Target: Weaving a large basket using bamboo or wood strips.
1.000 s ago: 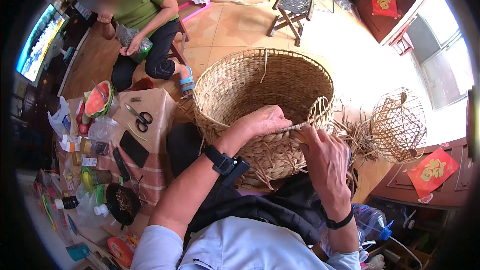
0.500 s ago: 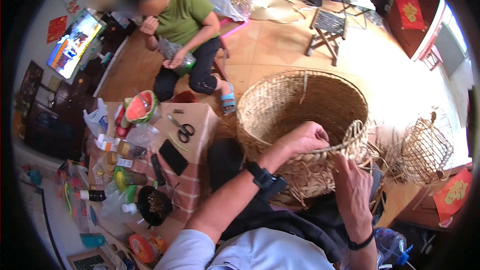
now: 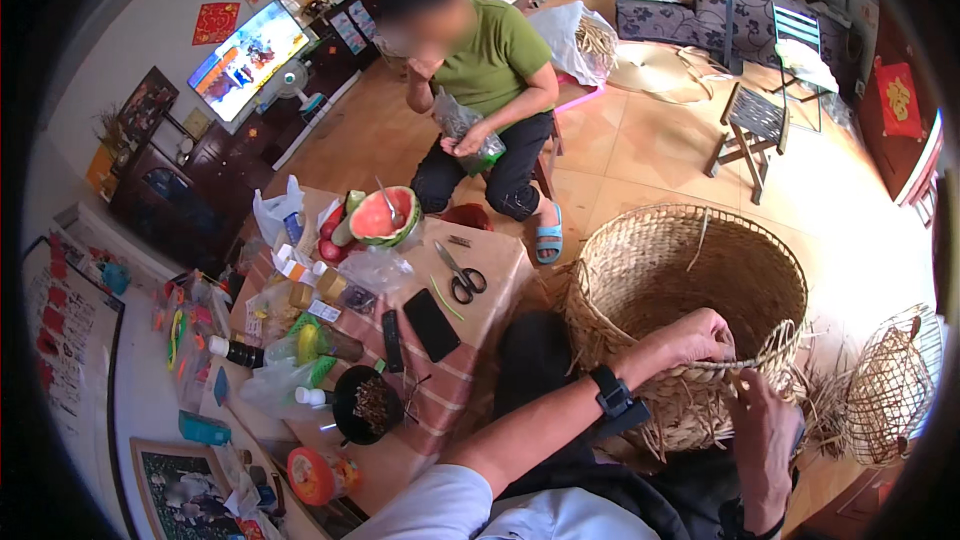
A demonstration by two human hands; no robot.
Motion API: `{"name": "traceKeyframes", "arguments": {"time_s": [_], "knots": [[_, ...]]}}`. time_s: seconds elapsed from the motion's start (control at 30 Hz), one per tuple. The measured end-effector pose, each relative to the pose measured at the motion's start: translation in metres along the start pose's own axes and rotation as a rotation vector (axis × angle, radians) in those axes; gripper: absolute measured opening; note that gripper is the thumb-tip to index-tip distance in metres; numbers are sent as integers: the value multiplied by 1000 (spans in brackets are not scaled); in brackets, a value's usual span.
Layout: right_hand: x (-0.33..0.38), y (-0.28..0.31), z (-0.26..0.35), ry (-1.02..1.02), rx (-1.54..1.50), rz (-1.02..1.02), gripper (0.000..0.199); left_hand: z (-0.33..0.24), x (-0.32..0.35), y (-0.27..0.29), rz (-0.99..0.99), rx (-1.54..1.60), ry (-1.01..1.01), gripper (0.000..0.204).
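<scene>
Woven basket [image 3: 690, 275] is the reference, mouth up and tipped a bit toward the wearer. Left of it: table [image 3: 500, 245] with scissors [image 3: 459, 274], black phone [image 3: 431, 324], cut watermelon [image 3: 385, 218] with a spoon in it, small black pan [image 3: 365, 405] of dark bits, plus bags and jars packed along the far side. Wearer's dark-clothed knee [image 3: 535, 360] sits between table and basket. Beyond the basket, up-left: seated co-worker in a green shirt [image 3: 500, 55], holding a plastic bag [image 3: 462, 125]; up-right, a folding stool [image 3: 752, 125]. Right of the basket: loose straw [image 3: 828, 400], then an openwork cage [image 3: 888, 395]. In the way — the left forearm [image 3: 540, 420] covers part of the basket's near wall, and stray strands stick out below the rim. Basket is directly ahead of both hands: left hand [image 3: 700, 337] lies over the near rim, fingers curled inward; right hand [image 3: 765, 430] is just outside, fingertips bunched up at the rim — can't tell if either pinches a strand.
</scene>
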State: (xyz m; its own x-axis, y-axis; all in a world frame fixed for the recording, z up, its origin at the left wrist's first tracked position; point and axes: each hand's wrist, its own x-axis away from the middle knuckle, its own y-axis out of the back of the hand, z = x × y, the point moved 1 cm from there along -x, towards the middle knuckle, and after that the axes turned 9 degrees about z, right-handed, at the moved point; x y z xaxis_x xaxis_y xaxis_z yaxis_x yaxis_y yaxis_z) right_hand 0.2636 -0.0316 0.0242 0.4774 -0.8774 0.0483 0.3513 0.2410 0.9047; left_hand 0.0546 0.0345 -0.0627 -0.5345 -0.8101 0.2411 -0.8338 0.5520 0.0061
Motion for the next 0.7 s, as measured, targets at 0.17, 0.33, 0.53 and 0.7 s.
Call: {"name": "traceKeyframes", "arguments": {"time_s": [0.17, 0.33, 0.53, 0.7], "knots": [[-35, 14, -17, 35, 117, -262, 52, 0, 2, -5, -541, -65, -139, 26], [-55, 7, -53, 35, -170, -209, 29, -15, 19, -25, -896, -662, -330, 47], [-70, -6, -62, 181, -203, -267, 21, -19, 57, -49, -428, -746, -122, 36], [-102, -51, -122, 184, -297, -408, 28, -20, 53, -47, -442, -773, -153, 35]]}}
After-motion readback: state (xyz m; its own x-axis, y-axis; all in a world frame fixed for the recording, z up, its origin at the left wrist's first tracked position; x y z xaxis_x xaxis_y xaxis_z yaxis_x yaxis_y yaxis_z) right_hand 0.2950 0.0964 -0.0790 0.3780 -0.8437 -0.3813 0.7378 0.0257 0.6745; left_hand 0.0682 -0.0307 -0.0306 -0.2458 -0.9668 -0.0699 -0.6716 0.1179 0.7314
